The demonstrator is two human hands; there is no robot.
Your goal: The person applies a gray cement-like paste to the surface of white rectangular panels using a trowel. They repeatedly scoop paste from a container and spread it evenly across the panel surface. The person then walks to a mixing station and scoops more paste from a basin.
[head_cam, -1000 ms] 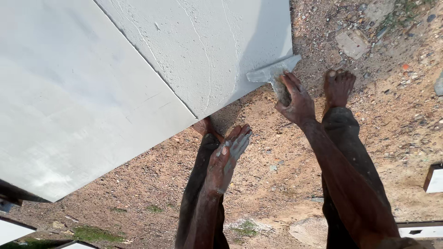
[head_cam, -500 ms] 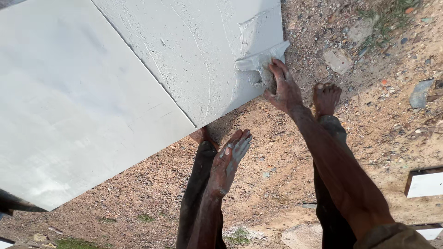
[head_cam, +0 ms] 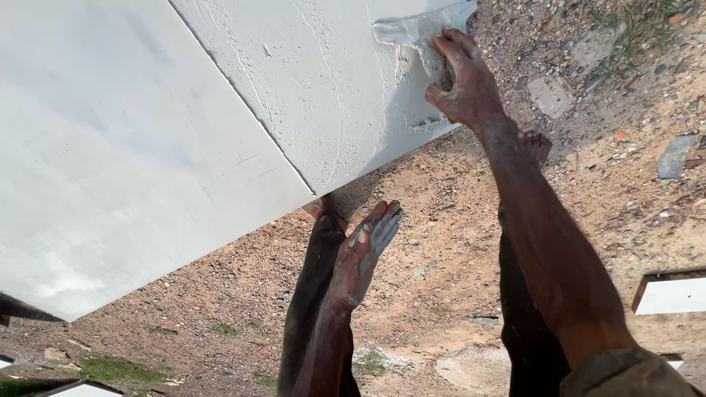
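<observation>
A large pale grey plastered wall panel (head_cam: 147,147) fills the upper left, with a straight groove running across it. My right hand (head_cam: 463,81) grips a flat trowel (head_cam: 415,29) loaded with wet grey plaster and presses it against the wall's rough lower part. My left hand (head_cam: 364,254) hangs free below the wall's edge, fingers straight and together, smeared with grey plaster, holding nothing. My bare legs and feet stand on the ground beneath.
Reddish-brown stony ground (head_cam: 441,242) lies below, with scattered rocks (head_cam: 673,158) and grass tufts (head_cam: 110,367). A white flat slab (head_cam: 673,294) sits at the right edge; further pale pieces lie at the bottom left (head_cam: 77,390).
My right hand has slid the trowel up along the wall, leaving fresh plaster behind. The left hand has stayed hanging in much the same place.
</observation>
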